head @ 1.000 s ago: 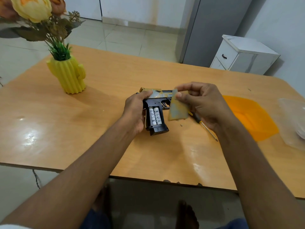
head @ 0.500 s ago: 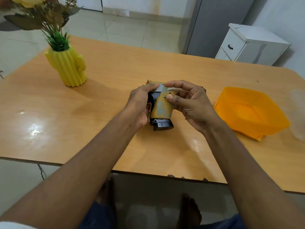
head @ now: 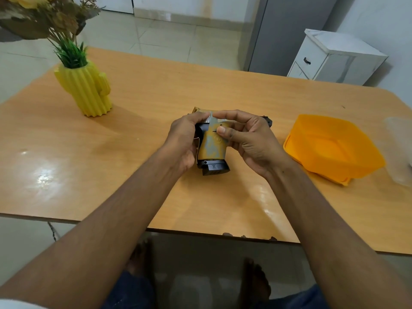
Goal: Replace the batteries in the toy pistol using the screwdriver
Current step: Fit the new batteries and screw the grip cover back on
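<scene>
Pistol [head: 211, 150] sits at the middle of the desk [head: 145, 90], held between our two hands, its grip pointing toward us and the black base of the grip nearest the desk's front edge. Going from the left, we see a yellow cactus-shaped vase [head: 85, 90] standing upright on the far left part of the desk, with green tufts and faded flowers rising out of it. Well to the right of it, our left hand [head: 184, 141] curls around the rear of the pistol, thumb lying along the top, fingers hidden behind the body. On the grip lies the yellow-and-grey cover [head: 213, 146], which hides the battery bay. Our right hand [head: 247, 139] meets it from the other side: the thumb presses on the upper part of the cover while the curled fingers wrap over the top of the pistol. The black muzzle end pokes out just beyond the right knuckles. We cannot see the screwdriver. Further right, apart from the hands, an orange tub [head: 334, 148] rests on the desk, and a clear plastic piece [head: 399, 148] lies at the right edge of the view. Behind the desk stands a white cabinet [head: 334, 56].
</scene>
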